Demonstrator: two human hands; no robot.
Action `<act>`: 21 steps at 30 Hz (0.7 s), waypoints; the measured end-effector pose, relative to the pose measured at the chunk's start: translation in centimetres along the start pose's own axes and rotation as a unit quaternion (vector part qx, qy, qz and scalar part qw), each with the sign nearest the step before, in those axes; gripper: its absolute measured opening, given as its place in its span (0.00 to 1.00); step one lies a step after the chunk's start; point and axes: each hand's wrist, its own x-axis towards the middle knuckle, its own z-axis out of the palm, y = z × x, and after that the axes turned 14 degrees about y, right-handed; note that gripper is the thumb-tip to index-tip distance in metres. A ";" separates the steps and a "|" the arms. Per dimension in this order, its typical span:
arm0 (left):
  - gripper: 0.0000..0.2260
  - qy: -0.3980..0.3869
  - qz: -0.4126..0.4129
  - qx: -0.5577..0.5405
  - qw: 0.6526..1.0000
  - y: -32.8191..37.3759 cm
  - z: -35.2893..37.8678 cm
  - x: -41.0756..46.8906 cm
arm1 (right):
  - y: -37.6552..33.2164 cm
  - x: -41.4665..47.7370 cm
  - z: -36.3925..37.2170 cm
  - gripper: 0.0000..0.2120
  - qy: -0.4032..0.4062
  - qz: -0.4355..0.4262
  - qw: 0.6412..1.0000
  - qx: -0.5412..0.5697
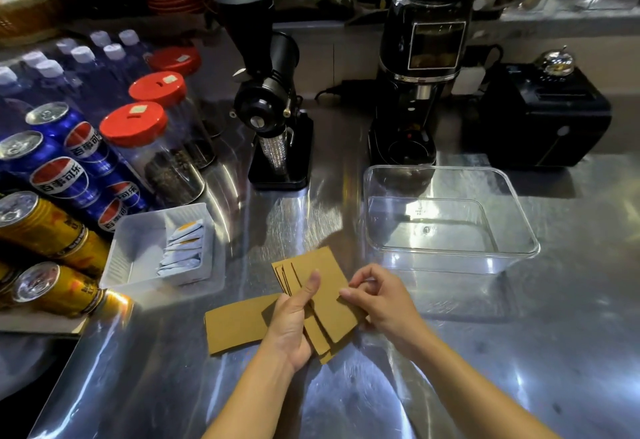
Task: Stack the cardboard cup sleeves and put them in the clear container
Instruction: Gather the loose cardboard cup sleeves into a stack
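Brown cardboard cup sleeves (317, 295) sit fanned at lower centre of the frame, gripped by the left hand (292, 326), thumb pressed on top; its palm hides their lower-left edges, so their count is unclear. The right hand (375, 302) pinches the fan's right edge. One loose sleeve (235, 326) lies flat on the steel counter (571, 300), partly under the left hand. At right of centre stands the clear container (450, 251), empty.

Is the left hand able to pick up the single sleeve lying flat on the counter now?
Probably not at once: the left hand is gripping the fanned stack of sleeves, and covers one end of the single sleeve. Nothing else blocks it.
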 end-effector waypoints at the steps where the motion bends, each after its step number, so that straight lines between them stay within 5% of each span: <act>1: 0.06 -0.006 0.003 0.007 1.000 0.0 0.2 0.0 | 0.2 -0.1 0.1 0.10 -0.016 0.005 1.000 -0.013; 4: 0.07 0.003 0.033 0.043 0.999 -0.1 0.4 0.1 | 0.4 0.0 -0.2 0.10 -0.022 -0.069 0.985 -0.158; 6: 0.07 0.014 0.068 0.092 0.993 -0.1 0.3 0.2 | 0.4 0.4 -0.8 0.08 -0.001 -0.177 0.944 -0.278; 8: 0.08 0.019 0.119 0.178 0.977 -0.1 0.1 0.3 | 0.0 0.5 -1.3 0.08 0.021 -0.225 0.939 -0.259; 11: 0.13 -0.047 0.187 0.371 0.908 -0.1 0.1 0.5 | -0.9 0.4 -2.0 0.20 0.004 -0.236 0.954 -0.184; 14: 0.12 -0.089 0.228 0.588 0.771 -0.6 0.5 0.6 | -1.3 0.1 -2.4 0.25 -0.090 -0.278 0.919 -0.263; 16: 0.13 -0.083 0.240 0.648 0.718 -1.0 0.6 0.8 | -1.3 0.1 -2.3 0.23 -0.162 -0.280 0.905 -0.276; 21: 0.16 -0.050 0.255 0.645 0.719 -1.1 0.5 1.1 | 0.0 0.8 -3.4 0.17 -0.172 -0.250 0.892 -0.334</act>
